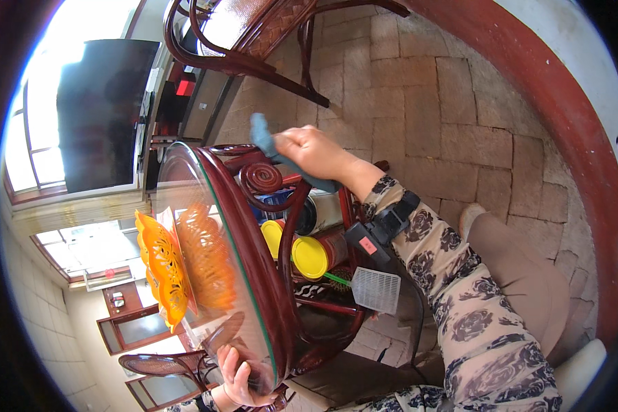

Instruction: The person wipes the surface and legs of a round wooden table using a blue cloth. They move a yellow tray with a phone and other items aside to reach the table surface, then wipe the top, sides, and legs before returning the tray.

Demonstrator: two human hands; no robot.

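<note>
My right hand (309,149) is closed around a blue-grey cloth (261,135) at the side of a small table with a dark red-brown wooden frame (226,190). One end of the cloth sticks out past the fingers, and another part hangs along the scrolled frame below the wrist. My left hand (237,376) rests on the rim of the clear glass tabletop (252,329), fingers apart. An orange openwork plate (162,270) stands on the glass, which mirrors it. A black strapped device (391,221) sits on my right forearm.
Under the glass, a shelf holds cans with yellow lids (309,257), a dark-lidded container (304,213) and a blue box (274,201). A white fly swatter (376,290) juts out there. A woven-seat chair (257,31), television (105,113) and brick floor (427,118) lie around.
</note>
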